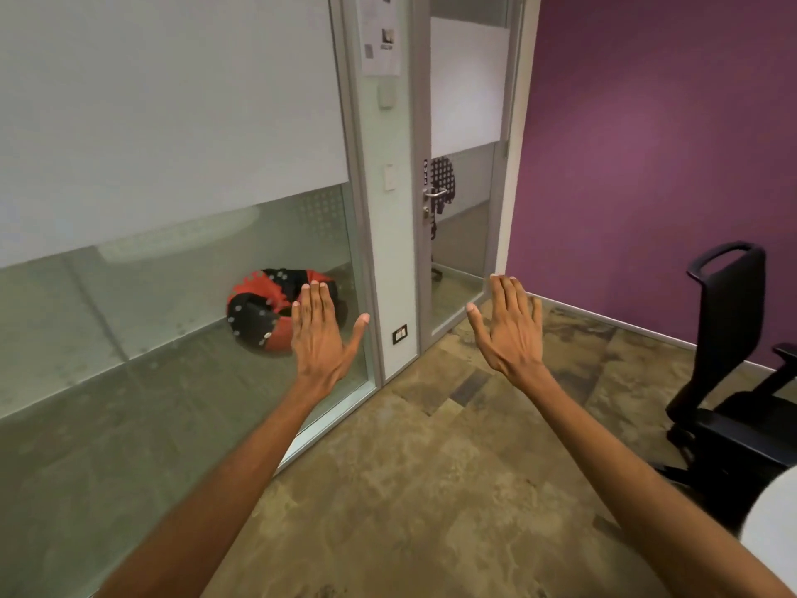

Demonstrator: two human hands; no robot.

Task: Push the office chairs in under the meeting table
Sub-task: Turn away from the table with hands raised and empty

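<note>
the chair [729, 364] stands at far right beside the worktop [776, 524] edge, not tucked in. left hand [321, 334] and right hand [511, 323] hover spread, empty, well apart from it; a one-sided shove could swivel it.

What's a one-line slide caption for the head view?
Both hands, left hand and right hand, held open and empty, black office chair untouched at right near the white table edge.
</note>
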